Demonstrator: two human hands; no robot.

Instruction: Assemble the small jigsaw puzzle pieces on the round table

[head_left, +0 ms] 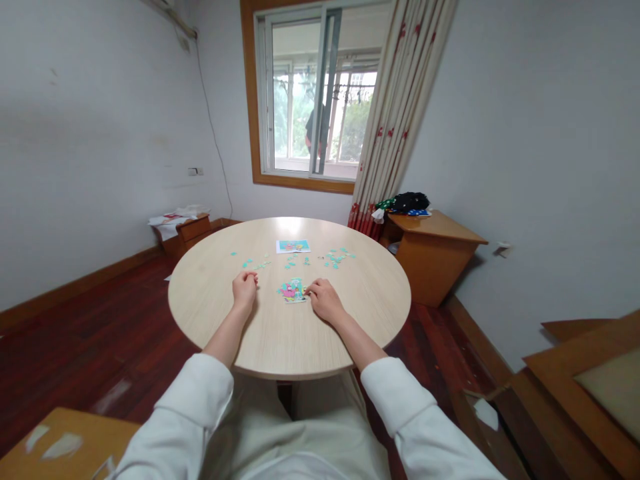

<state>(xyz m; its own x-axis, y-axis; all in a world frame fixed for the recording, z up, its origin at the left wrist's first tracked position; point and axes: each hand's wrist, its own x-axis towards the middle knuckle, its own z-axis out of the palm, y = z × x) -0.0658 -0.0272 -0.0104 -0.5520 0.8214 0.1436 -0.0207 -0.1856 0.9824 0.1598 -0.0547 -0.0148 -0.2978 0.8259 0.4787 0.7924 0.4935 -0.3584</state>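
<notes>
A partly joined jigsaw puzzle [295, 291], with pink, turquoise and yellow parts, lies on the round table [280, 347] between my hands. My right hand [326, 300] is at its right edge, thumb and fingers closed on a small puzzle piece that they mostly cover. To the left, apart from the puzzle, my left hand [245, 291] rests on the table with curled fingers; whether anything is inside them is hidden. Beyond the puzzle lies a picture sheet [293, 247] with a turquoise scene and a white border.
Loose turquoise pieces [336, 259] lie scattered at the right, with pale green pieces [262, 265] at the left. Past the table stands a wooden desk [440, 250] bearing dark cloth. A person [317, 130] is behind the window.
</notes>
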